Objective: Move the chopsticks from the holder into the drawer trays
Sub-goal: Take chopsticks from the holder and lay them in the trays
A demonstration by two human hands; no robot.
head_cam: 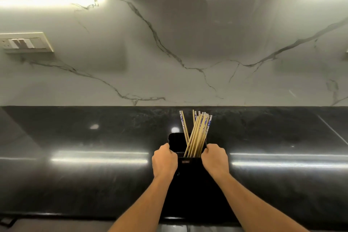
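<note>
A black rectangular holder [188,175] stands on the dark counter, near its front edge. Several bamboo chopsticks [197,135] with blue-and-white patterned tops lean upright in its right part; one leans apart to the left. My left hand [164,161] grips the holder's left rim and side. My right hand [215,159] grips its right rim and side, just beside the chopsticks. No drawer or tray is in view.
The glossy black countertop [84,147] stretches wide to both sides. A white marble backsplash [169,52] rises behind it, with a switch plate [26,42] at the left. Dark cabinets hang above.
</note>
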